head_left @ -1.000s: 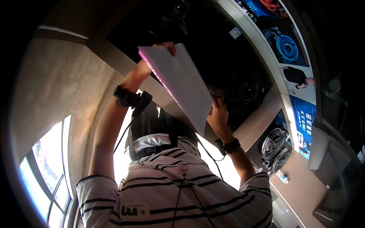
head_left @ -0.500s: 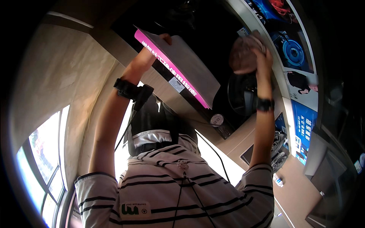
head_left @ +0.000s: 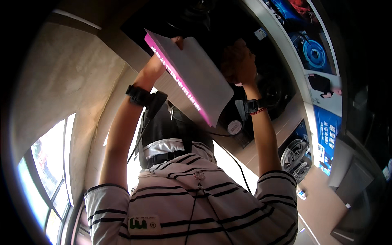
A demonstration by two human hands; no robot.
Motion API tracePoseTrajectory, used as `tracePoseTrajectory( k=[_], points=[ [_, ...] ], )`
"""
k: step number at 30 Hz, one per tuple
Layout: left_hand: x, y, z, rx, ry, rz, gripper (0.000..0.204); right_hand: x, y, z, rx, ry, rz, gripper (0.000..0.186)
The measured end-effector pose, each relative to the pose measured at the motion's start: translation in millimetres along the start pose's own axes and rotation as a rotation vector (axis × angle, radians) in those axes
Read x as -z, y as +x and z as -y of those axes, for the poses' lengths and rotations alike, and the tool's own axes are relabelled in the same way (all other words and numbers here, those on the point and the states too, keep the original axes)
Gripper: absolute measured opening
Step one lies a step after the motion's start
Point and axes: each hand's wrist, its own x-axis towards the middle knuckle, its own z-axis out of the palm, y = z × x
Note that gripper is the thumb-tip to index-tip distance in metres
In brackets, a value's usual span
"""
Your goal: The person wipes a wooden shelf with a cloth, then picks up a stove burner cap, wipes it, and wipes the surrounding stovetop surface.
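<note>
My left hand (head_left: 157, 61) grips a grey plastic sheet or folder (head_left: 196, 77) by its upper left part, thumb over the top, with a pink lettered band (head_left: 175, 77) along its lower edge. It is held above the black glass cooktop (head_left: 143, 24). Just right of the sheet, over the cooktop, my right hand (head_left: 245, 67) is closed on a dim brownish cloth (head_left: 230, 61), its shape partly lost in shadow. A dark burner (head_left: 271, 92) lies to the right of that hand.
A wooden counter edge (head_left: 261, 143) runs below the cooktop. Further right sit metal burner parts (head_left: 296, 153) on a display and a wooden surface (head_left: 318, 204). Picture panels (head_left: 318, 90) line the right side. A beige wall (head_left: 73, 69) and bright window (head_left: 47, 163) are on the left.
My right hand moved from beside the sheet's lower end up and right with the cloth, then back left. My left hand raised the sheet slightly, showing more of the pink band.
</note>
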Motion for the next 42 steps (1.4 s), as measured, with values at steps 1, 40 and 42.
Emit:
tracePoseTrajectory(
  k=[1,40,42],
  points=[
    [4,3,9,0.049,0.043,-0.022,0.027,-1,-12,5,-0.011,0.009,-0.039,0.058],
    [-19,62,32,0.2,0.066,0.096,0.062,43,-230,75,-0.056,0.171,0.032,0.064],
    [-27,62,31,0.231,0.298,-0.028,0.067,41,-231,70,-0.045,0.211,0.03,0.067]
  ],
)
